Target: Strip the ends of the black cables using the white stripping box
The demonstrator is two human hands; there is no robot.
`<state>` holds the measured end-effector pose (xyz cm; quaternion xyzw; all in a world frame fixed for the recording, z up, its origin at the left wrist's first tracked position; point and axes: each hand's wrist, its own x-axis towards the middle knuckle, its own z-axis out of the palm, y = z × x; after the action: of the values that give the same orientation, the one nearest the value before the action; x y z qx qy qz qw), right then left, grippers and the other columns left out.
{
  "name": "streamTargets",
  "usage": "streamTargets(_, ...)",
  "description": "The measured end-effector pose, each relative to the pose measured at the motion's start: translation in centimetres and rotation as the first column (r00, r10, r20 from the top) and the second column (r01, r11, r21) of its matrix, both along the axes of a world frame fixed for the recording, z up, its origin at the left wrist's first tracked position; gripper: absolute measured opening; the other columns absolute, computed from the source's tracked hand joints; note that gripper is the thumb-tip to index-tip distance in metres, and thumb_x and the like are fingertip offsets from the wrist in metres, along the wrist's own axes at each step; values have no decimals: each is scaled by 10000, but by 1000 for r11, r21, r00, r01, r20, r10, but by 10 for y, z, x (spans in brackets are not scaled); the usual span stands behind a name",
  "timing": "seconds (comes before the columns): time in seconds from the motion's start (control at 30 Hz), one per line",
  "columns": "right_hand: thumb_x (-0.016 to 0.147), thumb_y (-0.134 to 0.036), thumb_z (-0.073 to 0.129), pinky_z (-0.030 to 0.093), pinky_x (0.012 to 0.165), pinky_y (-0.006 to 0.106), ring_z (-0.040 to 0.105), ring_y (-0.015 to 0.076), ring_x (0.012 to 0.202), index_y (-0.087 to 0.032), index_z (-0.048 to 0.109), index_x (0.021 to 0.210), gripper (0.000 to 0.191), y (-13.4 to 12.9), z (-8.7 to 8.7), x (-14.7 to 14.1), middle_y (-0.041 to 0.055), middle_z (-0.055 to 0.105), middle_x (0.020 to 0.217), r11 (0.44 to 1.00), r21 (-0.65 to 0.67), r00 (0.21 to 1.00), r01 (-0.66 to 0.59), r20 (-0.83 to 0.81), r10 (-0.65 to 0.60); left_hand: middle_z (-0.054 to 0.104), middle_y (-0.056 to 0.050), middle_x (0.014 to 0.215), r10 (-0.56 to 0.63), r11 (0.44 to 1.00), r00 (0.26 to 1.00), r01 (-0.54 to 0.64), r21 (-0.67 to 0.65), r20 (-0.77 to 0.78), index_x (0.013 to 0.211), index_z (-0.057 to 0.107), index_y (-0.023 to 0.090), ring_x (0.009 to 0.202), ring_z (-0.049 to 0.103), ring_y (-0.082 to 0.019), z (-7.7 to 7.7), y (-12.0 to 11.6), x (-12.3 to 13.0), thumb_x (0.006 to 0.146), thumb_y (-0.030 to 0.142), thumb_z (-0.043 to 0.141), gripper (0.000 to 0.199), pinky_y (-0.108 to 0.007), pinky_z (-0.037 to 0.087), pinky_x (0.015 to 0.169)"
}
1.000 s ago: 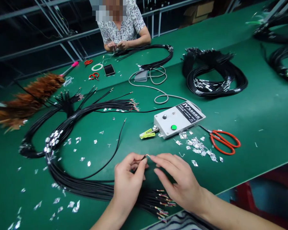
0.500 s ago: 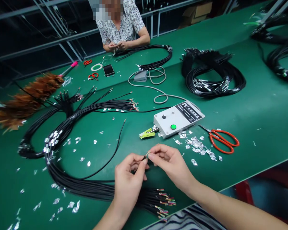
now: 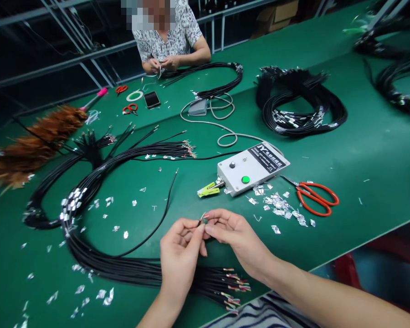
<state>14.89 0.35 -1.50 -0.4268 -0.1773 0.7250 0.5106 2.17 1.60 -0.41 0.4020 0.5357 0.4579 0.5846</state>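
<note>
My left hand (image 3: 181, 248) pinches a black cable (image 3: 200, 222) close to its stripped end, between thumb and forefinger. Thin, light-coloured wires (image 3: 203, 216) stick up from that end. My right hand (image 3: 235, 232) meets it from the right, thumb and forefinger closing around the wires; the exact contact is partly hidden. Under my hands runs a bundle of black cables (image 3: 123, 269), its ends fanned out in several coloured wires (image 3: 237, 287) at the table's front edge. Silver foil bands (image 3: 73, 200) sit along the bundle's left curve.
A grey control box (image 3: 253, 166) with a yellow-green clip (image 3: 208, 189) stands beyond my hands. Red-handled scissors (image 3: 317, 198) and foil scraps (image 3: 280, 205) lie right. Coiled cables (image 3: 304, 120) rest farther back. Across the table, a person (image 3: 171, 41) handles a cable. A feather duster (image 3: 44, 136) lies left.
Both hands have shifted slightly left. My right fingers have moved over the wires, which now point more upward. The person opposite has raised one hand a little.
</note>
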Motion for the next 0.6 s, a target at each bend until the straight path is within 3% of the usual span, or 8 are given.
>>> streamTargets(0.23,622,-432,843,347,510,229,414,64,483,-164,649,709,342,6,2,-8,-78,506,507,998,24,996,61,61,-63,657,-6,556,-12,999,999,14,30,-52,688,633,130,408,552,-84,-3,-2,0,683,266,787,205,-175,449,412)
streamTargets(0.43,619,-434,835,336,495,243,425,81,458,-173,667,717,325,5,2,-16,-88,442,453,996,-4,996,86,-15,-86,645,-2,564,-2,998,998,5,58,-59,711,639,134,441,550,-90,-6,-4,0,720,282,771,198,-188,453,437)
streamTargets(0.6,602,-394,833,351,493,242,410,70,481,-173,673,680,284,3,5,-22,-41,570,586,993,-42,992,107,-68,-110,603,22,548,29,995,999,-27,95,-25,747,649,147,454,516,-77,-13,-7,-3,759,289,756,178,-173,433,446)
